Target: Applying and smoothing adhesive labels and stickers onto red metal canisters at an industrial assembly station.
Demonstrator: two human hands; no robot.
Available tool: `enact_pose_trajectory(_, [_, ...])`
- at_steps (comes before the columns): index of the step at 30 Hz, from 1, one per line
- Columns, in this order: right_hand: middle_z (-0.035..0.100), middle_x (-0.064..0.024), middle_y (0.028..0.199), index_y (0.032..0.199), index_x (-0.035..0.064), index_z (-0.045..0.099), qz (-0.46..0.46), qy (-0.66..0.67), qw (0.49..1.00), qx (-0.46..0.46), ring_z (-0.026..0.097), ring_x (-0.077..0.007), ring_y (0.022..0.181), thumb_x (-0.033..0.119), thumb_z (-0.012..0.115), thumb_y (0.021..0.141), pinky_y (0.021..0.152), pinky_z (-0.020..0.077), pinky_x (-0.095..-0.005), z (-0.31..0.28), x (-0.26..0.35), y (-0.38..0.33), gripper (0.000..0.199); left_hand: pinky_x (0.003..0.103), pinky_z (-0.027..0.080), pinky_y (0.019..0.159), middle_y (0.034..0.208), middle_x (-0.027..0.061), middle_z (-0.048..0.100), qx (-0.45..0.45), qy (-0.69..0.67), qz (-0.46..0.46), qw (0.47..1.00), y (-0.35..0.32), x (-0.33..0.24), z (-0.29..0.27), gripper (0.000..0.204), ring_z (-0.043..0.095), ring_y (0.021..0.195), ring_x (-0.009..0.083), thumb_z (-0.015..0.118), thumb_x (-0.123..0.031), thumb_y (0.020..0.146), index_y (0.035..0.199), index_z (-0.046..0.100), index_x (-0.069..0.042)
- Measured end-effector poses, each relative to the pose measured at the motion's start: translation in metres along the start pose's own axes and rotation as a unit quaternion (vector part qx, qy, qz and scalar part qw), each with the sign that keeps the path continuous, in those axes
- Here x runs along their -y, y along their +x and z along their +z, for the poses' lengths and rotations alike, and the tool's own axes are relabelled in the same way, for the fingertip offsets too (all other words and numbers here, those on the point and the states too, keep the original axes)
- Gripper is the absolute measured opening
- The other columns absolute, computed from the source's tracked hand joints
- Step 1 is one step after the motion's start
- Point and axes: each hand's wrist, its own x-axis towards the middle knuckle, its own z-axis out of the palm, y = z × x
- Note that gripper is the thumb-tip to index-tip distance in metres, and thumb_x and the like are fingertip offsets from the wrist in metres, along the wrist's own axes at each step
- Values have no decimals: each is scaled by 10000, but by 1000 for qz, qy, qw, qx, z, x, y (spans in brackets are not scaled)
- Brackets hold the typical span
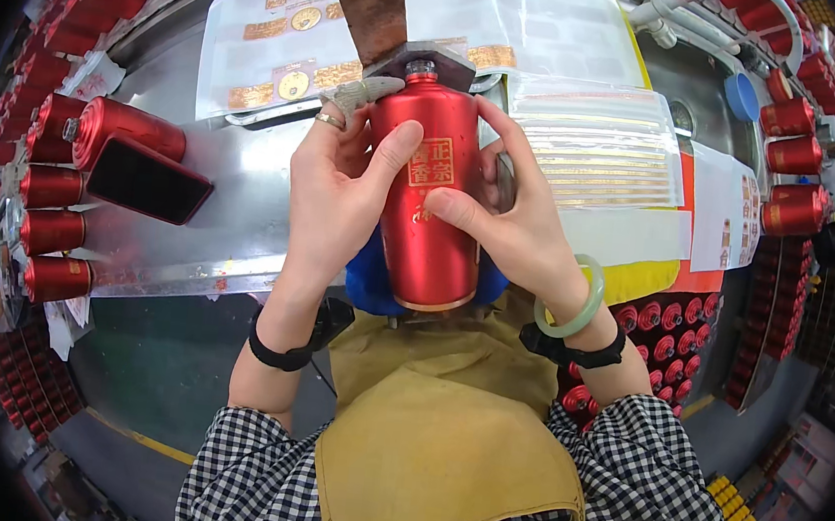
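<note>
A red metallic bottle [429, 242] with gold characters on its side lies between my hands, its neck pointing away from me. My left hand [346, 168] grips its left side, thumb on the front; a ring and a pale finger cover show on that hand. My right hand [519, 195] holds the other side, its thumb pressed near the gold marking. The bottle's neck meets a dark metal holder [461, 69] below a brown upright plate [367, 0]. A blue support [371, 276] shows partly behind the bottle's lower end.
A black phone [149, 179] leans against another red bottle [133, 133] on the metal table [235, 168]. Sheets of gold stickers [297, 53] lie beyond, with gold strips [603, 158] to the right. Several red bottles [667, 335] stand at lower right. A blue cup [742, 97] sits far right.
</note>
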Motion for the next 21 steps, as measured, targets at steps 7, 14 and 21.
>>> enact_pose_trajectory(7, [626,-131,1086,1551,-17,385,-71,-186,980,28,604,-207,991,252,839,895,894,499,-324,-22,16,8,842,309,540,985,1287,119,676,8,-62,-14,998,-3,13,-7,393,656,1153,157,648,-138,1053,1393,565,40])
enact_pose_trajectory(14, [699,-69,1036,1201,61,691,-492,-392,776,-34,650,-271,995,51,656,918,922,507,-375,-32,56,36,285,411,412,1182,1534,204,490,-6,-109,-84,991,-37,11,-17,680,489,1433,271,352,-486,1136,1548,388,54])
enact_pose_trajectory(21, [624,-36,791,857,102,611,-492,-428,740,162,640,-215,811,157,668,805,728,543,-366,11,54,25,95,438,412,1154,1508,195,520,-19,-68,-96,993,-55,9,-15,859,509,1395,285,226,-668,1090,1533,419,42])
